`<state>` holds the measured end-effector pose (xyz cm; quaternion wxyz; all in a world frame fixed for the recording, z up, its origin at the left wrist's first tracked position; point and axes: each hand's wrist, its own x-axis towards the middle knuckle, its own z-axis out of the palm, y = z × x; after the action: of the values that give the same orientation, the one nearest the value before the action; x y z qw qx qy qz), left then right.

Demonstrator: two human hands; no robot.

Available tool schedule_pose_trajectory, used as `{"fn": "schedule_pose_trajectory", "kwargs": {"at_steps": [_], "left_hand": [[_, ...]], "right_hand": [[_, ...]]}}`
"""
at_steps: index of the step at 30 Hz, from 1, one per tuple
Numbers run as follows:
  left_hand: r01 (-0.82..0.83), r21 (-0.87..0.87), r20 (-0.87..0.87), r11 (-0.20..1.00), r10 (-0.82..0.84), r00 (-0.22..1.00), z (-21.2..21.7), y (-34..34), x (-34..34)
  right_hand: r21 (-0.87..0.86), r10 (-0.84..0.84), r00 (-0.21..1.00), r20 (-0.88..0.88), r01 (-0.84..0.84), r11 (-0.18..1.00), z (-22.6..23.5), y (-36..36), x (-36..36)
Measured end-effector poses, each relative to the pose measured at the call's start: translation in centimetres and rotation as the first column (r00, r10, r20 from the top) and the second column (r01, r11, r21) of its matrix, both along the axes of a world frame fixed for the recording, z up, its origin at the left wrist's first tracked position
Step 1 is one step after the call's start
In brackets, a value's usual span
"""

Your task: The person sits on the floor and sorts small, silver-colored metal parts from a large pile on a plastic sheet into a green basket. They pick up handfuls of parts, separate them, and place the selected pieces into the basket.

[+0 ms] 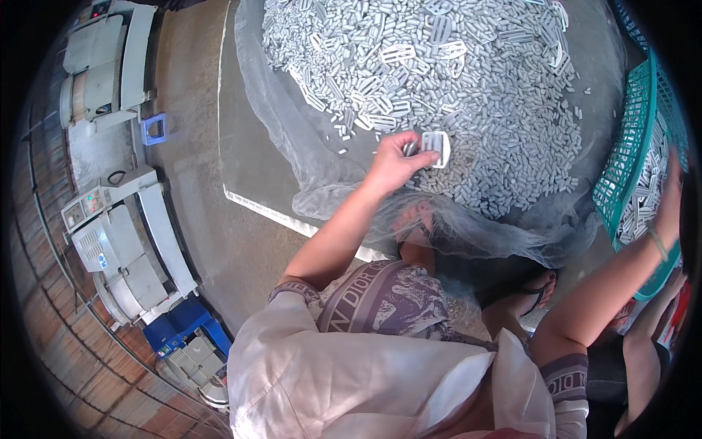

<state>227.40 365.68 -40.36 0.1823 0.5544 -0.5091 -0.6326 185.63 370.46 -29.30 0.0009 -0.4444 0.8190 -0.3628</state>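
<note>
My left hand [398, 162] is closed, its thumb and fingers pinching a flat silvery metal slide buckle [436, 149] with long slots. Another grey piece shows between the fingers, partly hidden. Below it spreads a large heap of small grey pellets [504, 164], rod-like and stubby, with several more slotted buckles [398, 53] mixed in at the far side. At the far right, my right hand [670, 194] reaches over a green plastic basket [629, 172] that holds many similar metal buckles [645, 192]. Its fingers fade into the dark picture rim.
A sheer mesh cloth [322, 197] lies under the heap on a grey surface [256, 139]. Grey-white machines [121, 256] stand along the left, near a small blue plastic stool [154, 129]. Another person's arm [643, 358] shows at the lower right.
</note>
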Motion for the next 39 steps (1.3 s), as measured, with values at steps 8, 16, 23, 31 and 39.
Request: {"fn": "schedule_pose_trajectory", "kwargs": {"at_steps": [8, 16, 23, 31, 39], "left_hand": [[0.032, 0.089, -0.116, 0.995, -0.022, 0.993, 1.1, 0.5, -1.2], [0.100, 0.069, -0.082, 0.993, -0.094, 0.992, 0.3, 1.4, 0.4], [-0.030, 0.385, -0.090, 0.922, 0.071, 0.993, -0.2, 0.4, 2.4], [-0.201, 0.330, 0.182, 0.923, 0.146, 0.972, -2.2, 1.1, 5.1], [-0.313, 0.412, 0.242, 0.856, 0.229, 0.943, -3.0, 2.6, 5.2]], "right_hand": [[0.031, -0.072, -0.025, 0.997, -0.729, 0.683, -9.6, -1.0, 22.4], [-0.010, -0.165, -0.454, 0.876, -0.359, 0.933, -14.3, 1.2, 25.1], [-0.042, -0.122, -0.370, 0.921, -0.406, 0.913, -15.0, 1.3, 24.8], [0.201, -0.217, 0.046, 0.975, -0.597, 0.777, -16.8, 2.3, 30.0], [0.374, -0.002, 0.480, 0.877, -0.680, 0.631, -18.8, 1.7, 32.5]]}}
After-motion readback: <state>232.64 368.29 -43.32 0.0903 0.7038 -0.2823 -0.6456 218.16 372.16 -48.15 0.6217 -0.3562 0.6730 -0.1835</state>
